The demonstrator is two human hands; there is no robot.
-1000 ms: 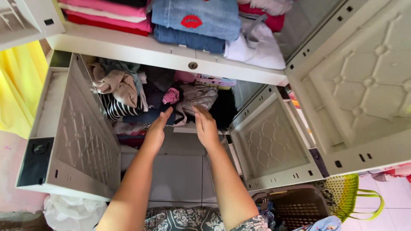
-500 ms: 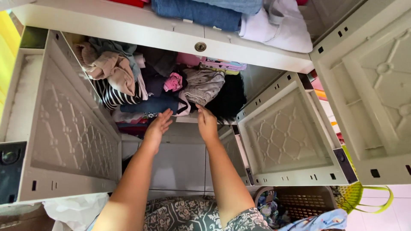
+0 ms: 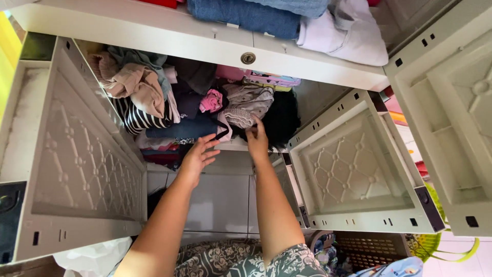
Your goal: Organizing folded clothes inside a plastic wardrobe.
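We record two bare forearms, no sleeves reaching the wrists. The left hand (image 3: 197, 156) and right hand (image 3: 256, 141) carry no rings, watch or bracelets that we can make out. Lower garment: dark grey-green fabric (image 3: 241, 259), pale leaf-and-scroll print, at the bottom edge.

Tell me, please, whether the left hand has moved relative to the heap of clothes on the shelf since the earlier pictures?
Yes. The left hand has drawn back toward the person: earlier its fingers reached the dark blue garment, now they sit at the shelf's front edge.
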